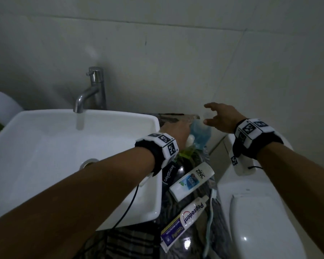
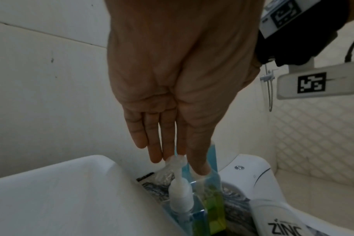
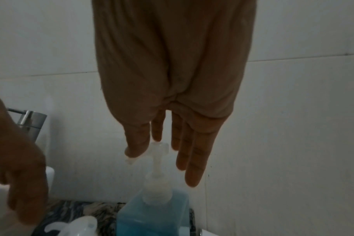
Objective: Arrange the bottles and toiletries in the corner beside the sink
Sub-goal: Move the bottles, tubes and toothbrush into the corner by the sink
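Observation:
A blue pump soap bottle (image 1: 201, 136) (image 3: 154, 215) stands at the back of the dark marbled counter (image 1: 176, 118). My right hand (image 1: 207, 114) (image 3: 162, 159) hovers open at its pump head (image 3: 160, 146), thumb beside the nozzle. In front of it stands a second pump bottle (image 1: 189, 140) (image 2: 181, 201) with green liquid. My left hand (image 1: 177, 129) (image 2: 172, 157) hangs open over that one, straight fingers pointing down at its pump. Lying flat nearer me are a white Zinc bottle (image 1: 192, 181), a black Glad2Glow tube (image 1: 169, 174), a Pepsodent toothpaste tube (image 1: 183, 221) and a toothbrush (image 1: 210, 217).
The white sink (image 1: 45, 146) with its steel tap (image 1: 94, 88) borders the narrow counter on the left. A white toilet tank (image 1: 251, 202) closes it in on the right. The tiled wall (image 1: 176, 62) stands right behind the bottles.

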